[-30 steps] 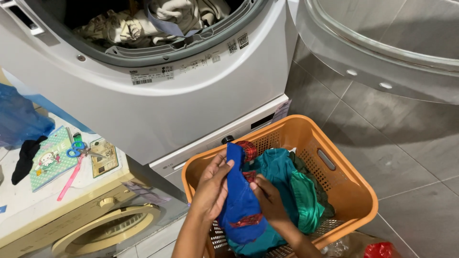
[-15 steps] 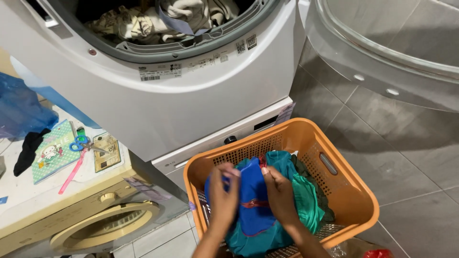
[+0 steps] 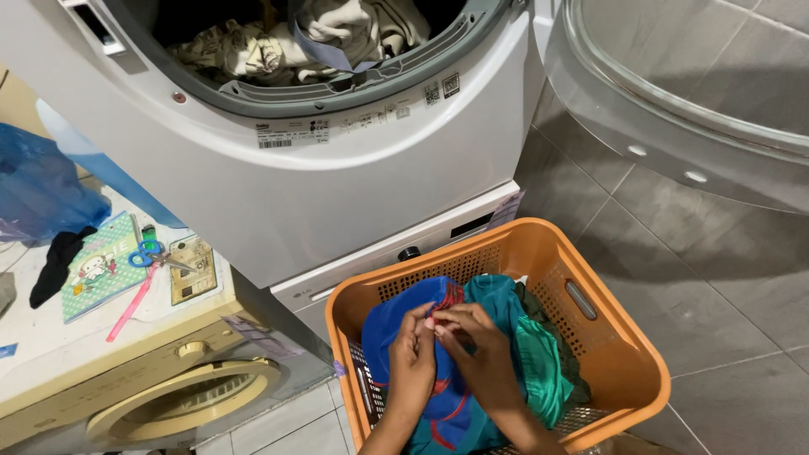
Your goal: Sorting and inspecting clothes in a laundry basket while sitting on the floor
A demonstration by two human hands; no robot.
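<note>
Blue garment (image 3: pixel 396 333) apparently pinched by both hands over orange basket (image 3: pixel 628 362).

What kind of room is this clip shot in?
Most likely a home laundry area. A white front-loading machine stands open with clothes in its drum, a second machine sits beside it, and both hands work a blue garment over an orange laundry basket on a grey tiled floor.
</note>
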